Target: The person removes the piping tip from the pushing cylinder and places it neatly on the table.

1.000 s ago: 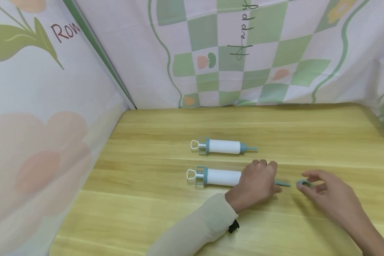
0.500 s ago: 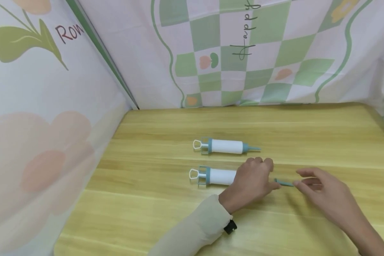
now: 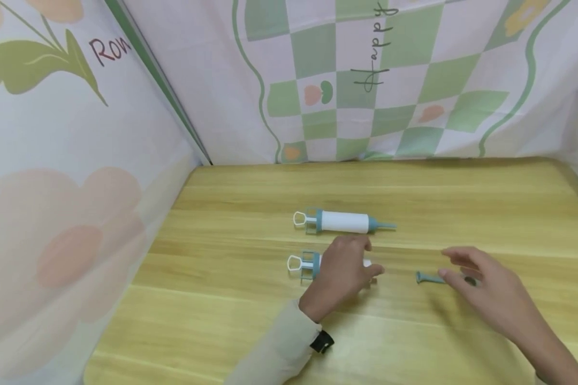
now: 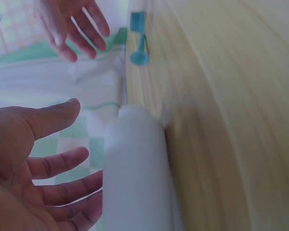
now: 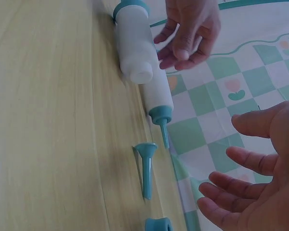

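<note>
A large syringe-like tool with a white barrel [image 5: 132,48], teal collar and loop handle lies on the table, its bare threaded end exposed. My left hand [image 3: 344,267] is over this barrel; its fingers are relaxed and spread beside it in the left wrist view. A teal nozzle [image 3: 430,278] with a flared base lies off the barrel's end. My right hand [image 3: 491,289] hovers at the nozzle's tip, fingers loosely parted and holding nothing. Partly behind those fingers sits a teal ring [image 5: 158,224] on the table.
A second white-and-teal syringe-like tool [image 3: 344,222], nozzle attached, lies parallel farther back. The wood-grain table [image 3: 212,299] meets a checked cloth [image 3: 356,123] at the back and a flower-printed cloth [image 3: 67,214] on the left.
My right hand has let go of the teal ring. My left hand has slid left along the barrel, uncovering the nozzle's flared base and the barrel's end. The view has shifted slightly.
</note>
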A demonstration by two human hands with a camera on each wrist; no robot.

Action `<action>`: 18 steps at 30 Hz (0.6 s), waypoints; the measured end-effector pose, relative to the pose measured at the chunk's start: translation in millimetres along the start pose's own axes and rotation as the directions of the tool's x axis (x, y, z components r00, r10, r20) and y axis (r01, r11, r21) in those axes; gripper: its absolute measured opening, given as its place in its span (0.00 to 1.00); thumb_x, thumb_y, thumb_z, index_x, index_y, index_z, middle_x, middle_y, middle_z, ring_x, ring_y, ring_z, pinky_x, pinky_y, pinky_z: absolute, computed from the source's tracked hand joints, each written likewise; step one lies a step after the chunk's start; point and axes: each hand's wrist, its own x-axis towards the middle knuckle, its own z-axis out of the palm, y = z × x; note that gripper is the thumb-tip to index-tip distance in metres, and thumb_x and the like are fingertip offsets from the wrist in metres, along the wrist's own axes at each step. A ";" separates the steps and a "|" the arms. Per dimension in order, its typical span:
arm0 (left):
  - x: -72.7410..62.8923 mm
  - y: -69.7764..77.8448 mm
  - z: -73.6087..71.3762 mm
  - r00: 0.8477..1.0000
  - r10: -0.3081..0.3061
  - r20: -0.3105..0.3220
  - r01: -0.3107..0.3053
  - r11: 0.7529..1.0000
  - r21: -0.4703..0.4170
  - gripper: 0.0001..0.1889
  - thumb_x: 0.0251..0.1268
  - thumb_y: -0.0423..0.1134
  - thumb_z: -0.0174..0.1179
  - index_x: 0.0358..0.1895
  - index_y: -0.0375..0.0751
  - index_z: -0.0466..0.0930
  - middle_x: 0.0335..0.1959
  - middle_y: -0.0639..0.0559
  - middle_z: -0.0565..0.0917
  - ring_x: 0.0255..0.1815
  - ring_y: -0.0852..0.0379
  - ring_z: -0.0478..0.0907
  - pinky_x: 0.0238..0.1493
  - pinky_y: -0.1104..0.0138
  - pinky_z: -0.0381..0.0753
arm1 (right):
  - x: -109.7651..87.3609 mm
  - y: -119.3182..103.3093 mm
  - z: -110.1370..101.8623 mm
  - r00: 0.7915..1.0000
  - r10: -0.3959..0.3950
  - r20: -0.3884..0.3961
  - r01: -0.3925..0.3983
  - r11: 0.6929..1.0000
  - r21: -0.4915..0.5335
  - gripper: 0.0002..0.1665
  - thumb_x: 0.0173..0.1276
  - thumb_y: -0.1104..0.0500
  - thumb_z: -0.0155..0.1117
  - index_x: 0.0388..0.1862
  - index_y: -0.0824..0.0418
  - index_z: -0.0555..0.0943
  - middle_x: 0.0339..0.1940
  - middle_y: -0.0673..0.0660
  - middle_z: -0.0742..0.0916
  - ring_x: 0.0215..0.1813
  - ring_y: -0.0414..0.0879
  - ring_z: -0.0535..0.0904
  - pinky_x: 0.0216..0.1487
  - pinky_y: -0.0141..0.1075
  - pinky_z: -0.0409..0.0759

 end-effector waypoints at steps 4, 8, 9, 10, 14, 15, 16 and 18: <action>-2.4 -15.5 -5.6 0.999 -0.052 -0.016 0.052 0.998 -0.032 0.21 0.57 0.54 0.73 0.48 0.45 0.85 0.44 0.55 0.85 0.48 0.58 0.79 0.41 0.71 0.78 | 4.7 -0.7 1.4 1.000 -0.023 0.004 0.023 1.000 0.015 0.30 0.75 0.52 0.62 0.68 0.68 0.69 0.63 0.78 0.74 0.58 0.80 0.71 0.47 0.72 0.71; -3.4 -27.1 -13.1 0.996 -0.073 -0.044 0.070 0.996 -0.059 0.21 0.57 0.53 0.74 0.48 0.44 0.84 0.43 0.53 0.85 0.47 0.56 0.80 0.42 0.69 0.78 | 10.9 -4.0 2.4 0.999 -0.040 0.013 0.039 0.998 0.040 0.31 0.75 0.52 0.62 0.69 0.68 0.68 0.63 0.78 0.73 0.58 0.81 0.70 0.48 0.72 0.70; -3.7 -29.5 -14.8 0.996 -0.077 -0.049 0.074 0.995 -0.064 0.21 0.57 0.52 0.74 0.48 0.44 0.83 0.43 0.52 0.85 0.47 0.55 0.79 0.43 0.69 0.78 | 12.4 -5.0 2.8 0.999 -0.043 0.016 0.042 0.998 0.046 0.32 0.75 0.52 0.62 0.69 0.68 0.68 0.63 0.78 0.73 0.58 0.81 0.70 0.48 0.72 0.70; -3.8 -31.8 -16.5 0.995 -0.083 -0.052 0.079 0.994 -0.071 0.21 0.58 0.52 0.73 0.48 0.44 0.83 0.43 0.52 0.85 0.48 0.54 0.79 0.44 0.68 0.78 | 13.9 -6.1 3.2 0.999 -0.046 0.018 0.045 0.998 0.052 0.31 0.75 0.52 0.63 0.69 0.68 0.68 0.64 0.78 0.73 0.58 0.81 0.69 0.48 0.72 0.70; -4.8 -40.3 -21.4 0.991 -0.121 -0.063 0.112 0.986 -0.126 0.20 0.59 0.51 0.73 0.48 0.42 0.83 0.44 0.49 0.85 0.48 0.52 0.79 0.43 0.66 0.79 | 20.2 -10.9 4.9 0.998 -0.055 0.024 0.053 0.996 0.073 0.32 0.75 0.52 0.63 0.69 0.68 0.68 0.65 0.76 0.73 0.60 0.79 0.69 0.49 0.71 0.70; -5.0 -42.4 -22.4 0.990 -0.128 -0.066 0.118 0.983 -0.139 0.20 0.59 0.50 0.73 0.48 0.42 0.83 0.45 0.49 0.85 0.47 0.52 0.79 0.43 0.66 0.79 | 21.9 -12.1 5.1 0.998 -0.063 0.025 0.061 0.995 0.076 0.32 0.75 0.52 0.63 0.69 0.68 0.68 0.65 0.75 0.73 0.60 0.78 0.69 0.50 0.70 0.70; -5.1 -44.5 -23.2 0.989 -0.134 -0.070 0.122 0.981 -0.151 0.20 0.59 0.50 0.73 0.48 0.41 0.83 0.45 0.48 0.85 0.47 0.52 0.79 0.42 0.66 0.79 | 23.6 -13.3 5.4 0.997 -0.072 0.024 0.070 0.995 0.078 0.32 0.74 0.52 0.63 0.69 0.68 0.68 0.65 0.75 0.73 0.61 0.76 0.69 0.50 0.70 0.70; -5.3 -48.8 -24.7 0.987 -0.141 -0.076 0.127 0.979 -0.162 0.20 0.59 0.50 0.73 0.48 0.40 0.83 0.46 0.48 0.85 0.47 0.52 0.80 0.43 0.65 0.79 | 27.1 -15.5 5.7 0.996 -0.086 0.025 0.084 0.993 0.080 0.32 0.74 0.52 0.64 0.69 0.68 0.68 0.66 0.74 0.73 0.62 0.75 0.69 0.51 0.68 0.70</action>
